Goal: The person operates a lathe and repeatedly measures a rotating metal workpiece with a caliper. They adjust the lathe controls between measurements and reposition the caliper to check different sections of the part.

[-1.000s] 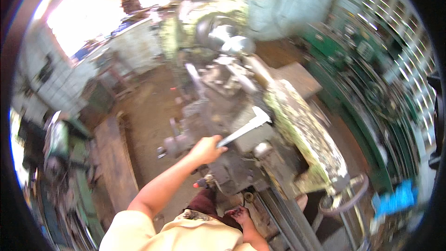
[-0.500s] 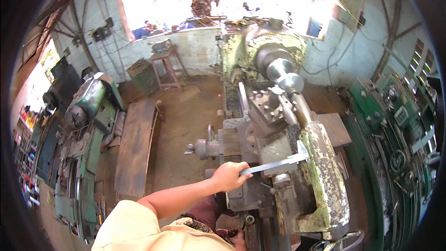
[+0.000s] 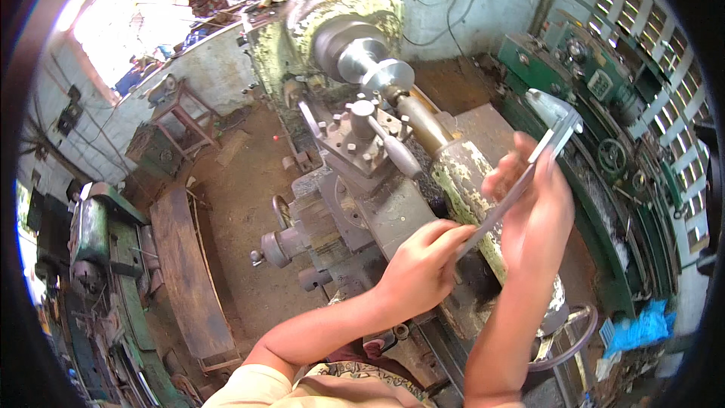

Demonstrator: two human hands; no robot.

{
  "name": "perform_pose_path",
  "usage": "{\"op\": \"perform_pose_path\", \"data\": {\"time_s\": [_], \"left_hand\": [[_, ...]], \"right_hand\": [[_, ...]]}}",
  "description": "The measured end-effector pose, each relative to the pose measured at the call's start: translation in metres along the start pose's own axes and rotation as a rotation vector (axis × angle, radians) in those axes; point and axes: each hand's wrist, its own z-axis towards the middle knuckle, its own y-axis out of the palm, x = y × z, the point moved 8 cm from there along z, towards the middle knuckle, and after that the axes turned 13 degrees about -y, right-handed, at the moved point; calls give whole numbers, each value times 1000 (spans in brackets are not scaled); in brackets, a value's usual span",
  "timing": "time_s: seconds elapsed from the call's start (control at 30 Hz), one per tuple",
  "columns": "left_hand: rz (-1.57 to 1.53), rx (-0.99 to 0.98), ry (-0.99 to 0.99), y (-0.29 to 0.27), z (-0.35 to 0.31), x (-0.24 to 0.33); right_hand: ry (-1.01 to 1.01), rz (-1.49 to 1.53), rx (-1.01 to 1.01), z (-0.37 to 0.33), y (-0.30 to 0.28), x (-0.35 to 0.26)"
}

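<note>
Machine (image 3: 97,234), green and worn, at my far left as I watch remotely. Wooden board (image 3: 185,272), long and brown, just beside it. Stool (image 3: 189,113), metal, farther back near the wall. Chuck (image 3: 326,45), dark, on the central lathe, with a tool post (image 3: 362,122) nearer me and a shiny round workpiece (image 3: 389,75) beyond that. Left hand (image 3: 423,268), one: finger and thumb pinched around the tail of the caliper's beam. Tailstock (image 3: 462,170), paint flaking, behind the hands. Caliper (image 3: 557,138), steel, one: held aloft between the hands, slanting up to the right, well apart from the workpiece. Right hand (image 3: 542,208), one: fingers partly bent at the caliper's head; I cannot tell whether they close on it. Handling note, my judgement: the left pinch should be light but firm so the beam does not twist; the right should support the head, with any pressure on the slider gentle and straight along the beam, and the jaws should clear the tailstock. Green lathe (image 3: 529,64), beyond, to the right. Blue plastic (image 3: 642,329), crumpled, at the lower right.
</note>
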Motion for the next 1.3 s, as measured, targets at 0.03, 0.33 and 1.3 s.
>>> {"op": "perform_pose_path", "data": {"time_s": [0.03, 0.33, 1.3], "left_hand": [[97, 49, 39, -4, 15, 12], [566, 586, 146, -140, 176, -4], [827, 366, -213, -110, 328, -210]], "right_hand": [[10, -46, -21, 32, 11, -1], [-568, -1278, -785, 185, 116, 70], [-1008, -908, -858, 310, -11, 315]]}}
